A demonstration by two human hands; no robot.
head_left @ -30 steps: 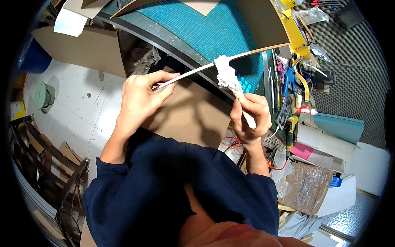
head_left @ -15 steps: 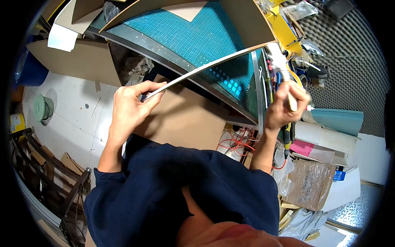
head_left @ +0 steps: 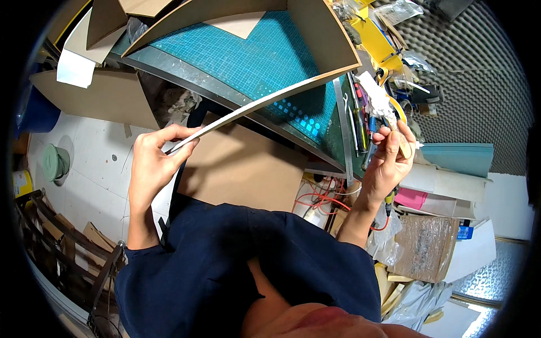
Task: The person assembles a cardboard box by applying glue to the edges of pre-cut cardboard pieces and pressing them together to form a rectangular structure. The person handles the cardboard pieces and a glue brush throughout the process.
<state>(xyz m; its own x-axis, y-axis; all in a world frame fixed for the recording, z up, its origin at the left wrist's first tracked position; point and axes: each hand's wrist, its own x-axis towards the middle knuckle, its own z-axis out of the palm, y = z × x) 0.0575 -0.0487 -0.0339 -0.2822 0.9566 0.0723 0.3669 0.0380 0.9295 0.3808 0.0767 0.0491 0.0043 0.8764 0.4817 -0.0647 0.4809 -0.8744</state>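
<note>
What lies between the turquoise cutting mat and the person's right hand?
In the head view, dark benchtop, a long metal strip and some slim hand tools lie between the cutting mat and the right hand.

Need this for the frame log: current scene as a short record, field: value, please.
left hand: left hand pinches the near end of a thin board between thumb and fingers
right hand: right hand grips a stick with a white, lumpy head
board edge: white along most of its length, brown near the far end
stick head: beside the board's far end; contact unclear
bench: teal cutting mat beyond the board
bench right: cluster of hand tools
below bench: red cable
floor left: green bucket
</note>
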